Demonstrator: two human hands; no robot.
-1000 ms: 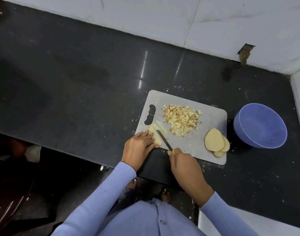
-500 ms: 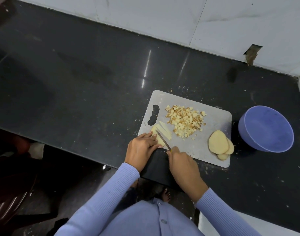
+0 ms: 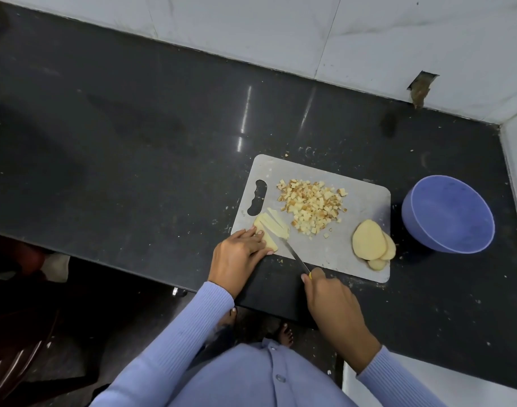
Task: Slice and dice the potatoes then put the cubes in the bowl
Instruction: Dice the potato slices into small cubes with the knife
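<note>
At seven o'clock on the cutting board (image 3: 360, 230) we pin a potato slice (image 3: 267, 235) under our left hand (image 3: 239, 254), fingers laid fairly straight on it. Our right hand (image 3: 332, 301) is wrapped round the handle of the knife (image 3: 292, 254), whose blade runs toward eleven o'clock, along the strips, tip in the potato. We judge the next cuts must go crosswise, so slice or blade needs turning. Diced cubes (image 3: 311, 208) sit at twelve, whole slices (image 3: 371, 240) at four, the bowl (image 3: 448, 214) off the board at three
</note>
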